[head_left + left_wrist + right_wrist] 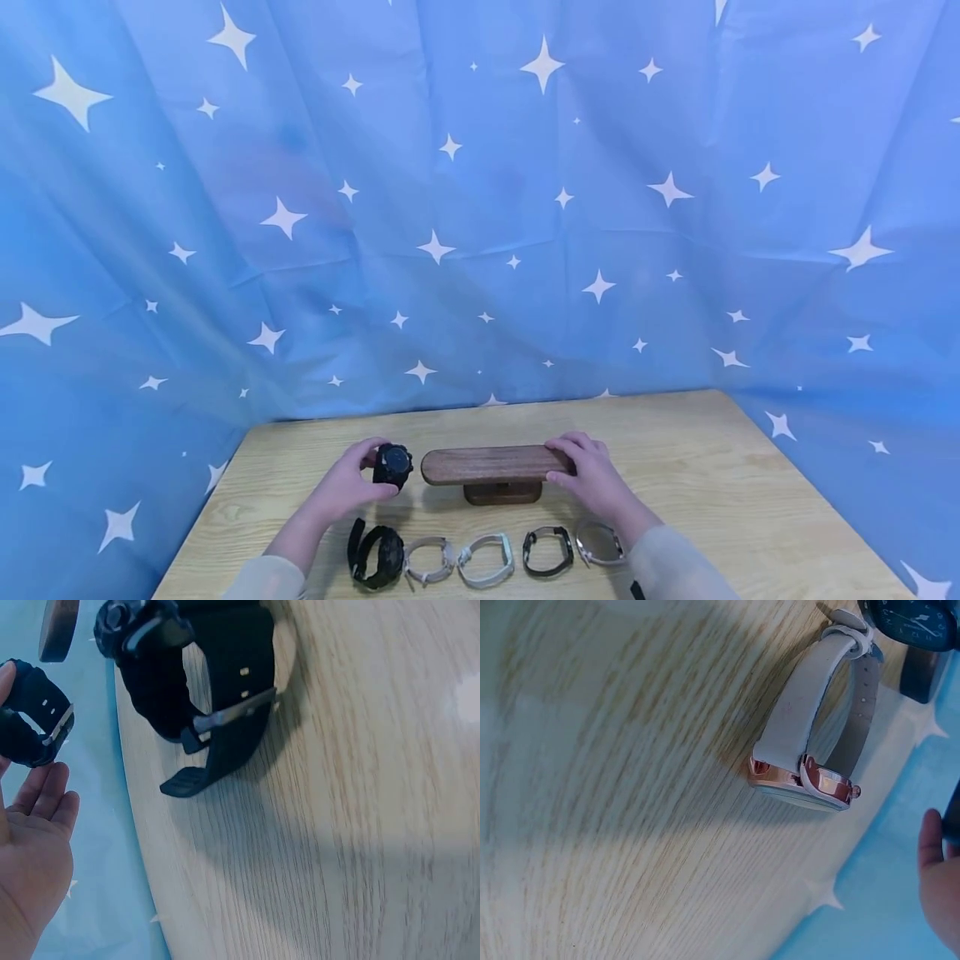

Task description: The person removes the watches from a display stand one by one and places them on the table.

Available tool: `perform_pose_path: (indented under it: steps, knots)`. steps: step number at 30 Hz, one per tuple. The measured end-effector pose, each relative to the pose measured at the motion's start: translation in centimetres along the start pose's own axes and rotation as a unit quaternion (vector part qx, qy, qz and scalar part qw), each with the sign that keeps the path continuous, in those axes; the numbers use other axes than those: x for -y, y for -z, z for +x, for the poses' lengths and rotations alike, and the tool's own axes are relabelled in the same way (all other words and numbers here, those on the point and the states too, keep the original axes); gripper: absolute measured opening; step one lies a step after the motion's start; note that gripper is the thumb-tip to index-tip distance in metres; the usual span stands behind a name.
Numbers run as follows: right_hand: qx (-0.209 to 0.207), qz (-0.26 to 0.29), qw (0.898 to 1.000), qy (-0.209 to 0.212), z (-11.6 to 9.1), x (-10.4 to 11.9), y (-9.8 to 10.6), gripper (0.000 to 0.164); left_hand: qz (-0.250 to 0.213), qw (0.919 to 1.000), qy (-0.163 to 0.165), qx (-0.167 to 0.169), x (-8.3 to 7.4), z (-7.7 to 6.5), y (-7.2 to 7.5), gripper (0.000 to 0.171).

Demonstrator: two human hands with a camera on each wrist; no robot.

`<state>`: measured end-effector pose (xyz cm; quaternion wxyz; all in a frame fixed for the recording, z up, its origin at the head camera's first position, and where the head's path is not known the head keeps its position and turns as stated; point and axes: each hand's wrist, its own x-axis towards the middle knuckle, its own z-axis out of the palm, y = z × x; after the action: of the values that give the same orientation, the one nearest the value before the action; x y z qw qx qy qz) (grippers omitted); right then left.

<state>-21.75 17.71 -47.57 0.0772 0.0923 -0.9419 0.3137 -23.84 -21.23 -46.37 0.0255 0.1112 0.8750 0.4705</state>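
My left hand (pixel 347 487) pinches a black wristwatch (pixel 393 467) between thumb and fingers, left of a dark wooden watch stand (pixel 487 465). In the left wrist view the same hand (pixel 36 859) has the watch (pixel 46 712) by its strap, which forms a closed loop. At the stand's right end, my right hand (pixel 598 482) grips the long rounded bar, thumb in front and fingers over the top. Only part of that hand (pixel 941 889) shows in the right wrist view, against the bar's dark end. The bar carries no watch.
Along the table's (pixel 750 500) front stands a row: a second black watch (pixel 389 557), a pale pink one (pixel 427 575), a light blue one (pixel 486 578), a dark-strapped one (pixel 547 572) and a white-strapped rose-gold one (pixel 799 712). Behind hangs a blue star-patterned curtain (pixel 480 200).
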Motion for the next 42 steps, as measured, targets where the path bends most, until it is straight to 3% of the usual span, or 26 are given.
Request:
perform_pose_path:
  steps: [6, 29, 42]
  knots:
    - [0.003, -0.004, 1.0, -0.002, 0.0, 0.0, -0.1, 0.044, 0.022, 0.9996, 0.0, -0.015, 0.6, -0.5, 0.6, 0.076]
    - [0.009, -0.006, 1.0, -0.003, 0.0, 0.1, 0.1, 0.046, 0.017, 0.9993, 0.028, -0.018, 3.1, -3.3, 2.4, 0.073]
    - [0.003, -0.006, 1.0, 0.002, 0.0, 0.0, 0.1, 0.046, 0.005, 0.9994, 0.024, -0.024, 4.9, -4.8, 2.5, 0.071]
